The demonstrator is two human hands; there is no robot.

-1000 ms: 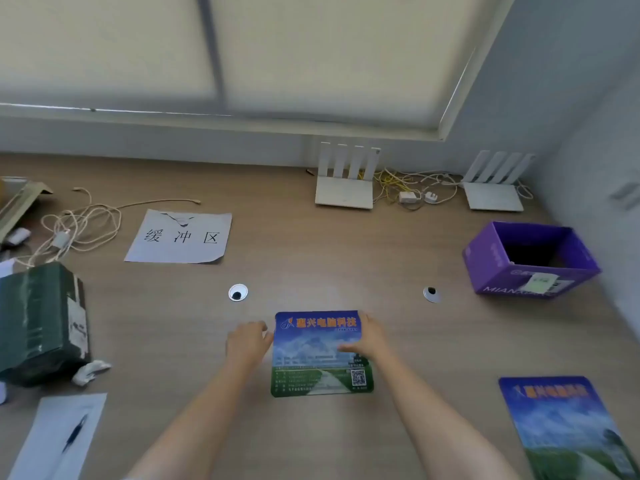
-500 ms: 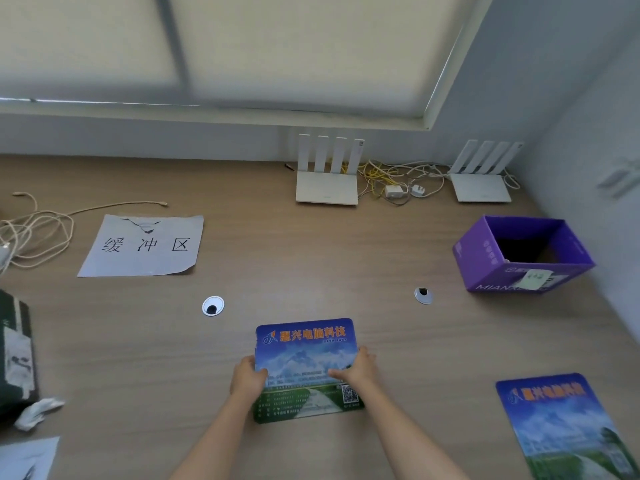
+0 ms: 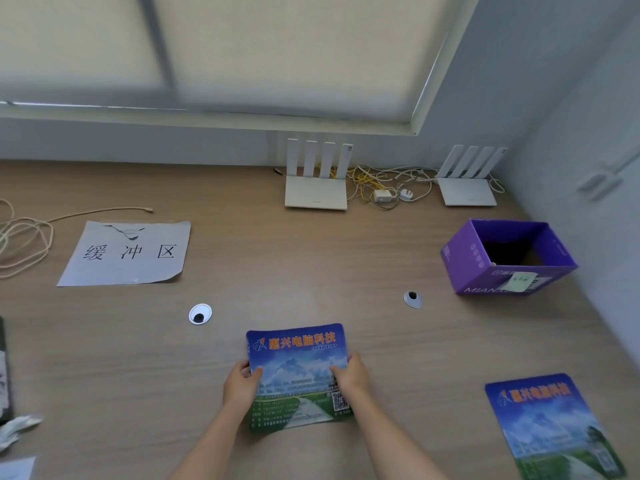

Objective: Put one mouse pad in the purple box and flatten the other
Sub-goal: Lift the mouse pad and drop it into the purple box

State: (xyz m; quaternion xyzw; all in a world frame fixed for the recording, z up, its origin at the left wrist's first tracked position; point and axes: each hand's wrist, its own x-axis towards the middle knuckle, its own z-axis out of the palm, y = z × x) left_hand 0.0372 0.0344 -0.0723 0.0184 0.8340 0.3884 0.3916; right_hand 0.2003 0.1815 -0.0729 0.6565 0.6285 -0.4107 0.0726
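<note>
Mouse pad, rectangular with blue sky and green field print (image 3: 298, 375), lies at lower centre of frame on the wood-grain tabletop (image 3: 311, 265), both hands on it. Left hand (image 3: 241, 384) clamps the pad's left edge, thumb on top of the print, other fingers curled at the edge; forearm comes in from the bottom edge, angled up-right. Right hand (image 3: 350, 375) mirrors it on the right edge, thumb on the print, fingers wrapped at the side, forearm angled up-left. Both sets of fingers are closed on the pad. Can't tell whether the pad sits fully flat or is slightly lifted; near edge looks a bit curled.

Second mouse pad, same print (image 3: 550, 427), lies flat at lower right, well apart from the hands. Open-topped purple cardboard box (image 3: 502, 282) stands at mid right; its dark interior can't be made out.

Upper left: white paper sheet with black characters (image 3: 128, 254).
</note>
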